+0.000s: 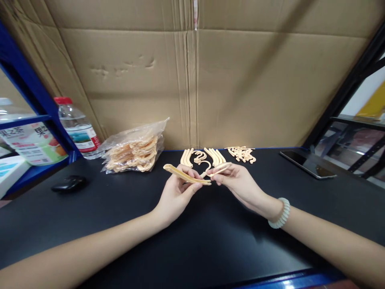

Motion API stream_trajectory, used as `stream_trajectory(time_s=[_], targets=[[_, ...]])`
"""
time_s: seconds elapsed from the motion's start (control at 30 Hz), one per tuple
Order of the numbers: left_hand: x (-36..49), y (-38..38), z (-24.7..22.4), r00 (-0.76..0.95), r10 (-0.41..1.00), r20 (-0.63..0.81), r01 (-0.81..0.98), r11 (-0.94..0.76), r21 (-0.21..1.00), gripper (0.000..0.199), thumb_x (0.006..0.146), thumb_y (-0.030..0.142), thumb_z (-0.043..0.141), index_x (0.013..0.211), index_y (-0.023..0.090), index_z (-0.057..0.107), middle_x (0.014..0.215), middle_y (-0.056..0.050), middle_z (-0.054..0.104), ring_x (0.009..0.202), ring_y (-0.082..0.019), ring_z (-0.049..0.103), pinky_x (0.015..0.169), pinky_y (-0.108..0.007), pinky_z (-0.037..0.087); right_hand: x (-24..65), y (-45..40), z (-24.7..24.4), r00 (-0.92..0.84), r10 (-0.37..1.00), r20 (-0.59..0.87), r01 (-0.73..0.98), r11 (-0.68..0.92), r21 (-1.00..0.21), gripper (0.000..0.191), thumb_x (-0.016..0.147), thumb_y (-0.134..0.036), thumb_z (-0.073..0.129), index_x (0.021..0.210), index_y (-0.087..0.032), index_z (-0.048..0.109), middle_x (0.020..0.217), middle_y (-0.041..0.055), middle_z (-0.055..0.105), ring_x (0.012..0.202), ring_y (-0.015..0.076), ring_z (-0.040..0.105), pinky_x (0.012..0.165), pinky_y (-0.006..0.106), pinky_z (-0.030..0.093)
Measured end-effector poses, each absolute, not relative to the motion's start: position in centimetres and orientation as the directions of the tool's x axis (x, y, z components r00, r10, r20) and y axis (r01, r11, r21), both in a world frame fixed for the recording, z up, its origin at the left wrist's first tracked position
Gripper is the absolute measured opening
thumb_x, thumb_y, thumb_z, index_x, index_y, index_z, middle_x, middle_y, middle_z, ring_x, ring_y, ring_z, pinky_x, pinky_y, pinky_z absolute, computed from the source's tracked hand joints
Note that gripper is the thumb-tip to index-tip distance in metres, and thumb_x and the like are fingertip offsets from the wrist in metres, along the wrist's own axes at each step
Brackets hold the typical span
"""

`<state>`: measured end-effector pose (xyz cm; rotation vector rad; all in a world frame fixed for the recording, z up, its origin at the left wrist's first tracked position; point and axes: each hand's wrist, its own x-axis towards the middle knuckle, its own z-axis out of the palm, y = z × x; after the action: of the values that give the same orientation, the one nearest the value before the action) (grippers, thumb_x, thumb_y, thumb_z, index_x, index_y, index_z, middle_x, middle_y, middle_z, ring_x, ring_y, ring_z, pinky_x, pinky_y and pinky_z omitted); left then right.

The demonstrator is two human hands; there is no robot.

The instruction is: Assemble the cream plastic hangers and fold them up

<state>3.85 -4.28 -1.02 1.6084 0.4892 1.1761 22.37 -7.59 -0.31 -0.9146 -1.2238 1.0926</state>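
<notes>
My left hand (180, 192) is closed on a long beige plastic arm piece (177, 172), which points up to the left. My right hand (237, 180) pinches another beige piece (221, 168), held close to the right end of the first. Between the fingertips rises a curved beige hook (207, 163); which hand grips it I cannot tell. Just beyond the hands lie a left row of beige arm pieces (187, 157), several small hooks (199, 156) and a right row of arm pieces (215, 157). A loose pile of hooks (241, 154) sits to their right.
A clear bag of beige pieces (134, 152) rests at the back left, near a red-capped bottle (80, 132) and a black mouse (69, 184). A phone (307, 164) lies at the back right. Cardboard (255, 80) stands behind the black table (192, 249).
</notes>
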Motion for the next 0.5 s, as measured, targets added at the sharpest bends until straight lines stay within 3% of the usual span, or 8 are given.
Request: stream_trajectory(time_s=[0.13, 0.3, 0.5], targets=[[3.84, -4.52, -0.85, 0.470, 0.774, 0.424, -0.231, -0.356, 0.905, 0.022, 0.080, 0.020, 0.069, 0.078, 0.018, 0.047, 0.082, 0.001, 0.054, 0.084, -0.015, 0.061, 0.077, -0.029, 0.050, 22.57, -7.73, -0.11, -0.103, 0.978, 0.182, -0.106, 0.171, -0.980, 0.012, 0.072, -0.028, 0.076, 0.075, -0.018, 0.069, 0.090, 0.0037, 0.069, 0.078, 0.0135, 0.061, 0.070, 0.028, 0.048], [3.76, -4.62, -0.90, 0.464, 0.781, 0.418, -0.194, -0.371, 0.908, 0.020, 0.080, 0.020, 0.069, 0.078, 0.018, 0.049, 0.080, 0.002, 0.055, 0.081, -0.014, 0.062, 0.075, -0.027, 0.050, 23.06, -8.15, 0.44, -0.231, 0.971, 0.058, -0.192, 0.013, -0.981, 0.017, 0.079, -0.033, 0.072, 0.082, -0.017, 0.066, 0.099, 0.0052, 0.069, 0.091, 0.0153, 0.064, 0.080, 0.030, 0.053], [3.72, -4.58, -1.02, 0.472, 0.784, 0.403, -0.178, -0.363, 0.914, 0.020, 0.080, 0.021, 0.069, 0.078, 0.018, 0.049, 0.081, 0.002, 0.053, 0.084, -0.016, 0.065, 0.076, -0.029, 0.052, 23.24, -8.10, 0.41, -0.278, 0.959, 0.060, -0.177, 0.010, -0.984, 0.020, 0.082, -0.034, 0.070, 0.085, -0.015, 0.064, 0.097, 0.0068, 0.070, 0.086, 0.0153, 0.067, 0.078, 0.030, 0.055]])
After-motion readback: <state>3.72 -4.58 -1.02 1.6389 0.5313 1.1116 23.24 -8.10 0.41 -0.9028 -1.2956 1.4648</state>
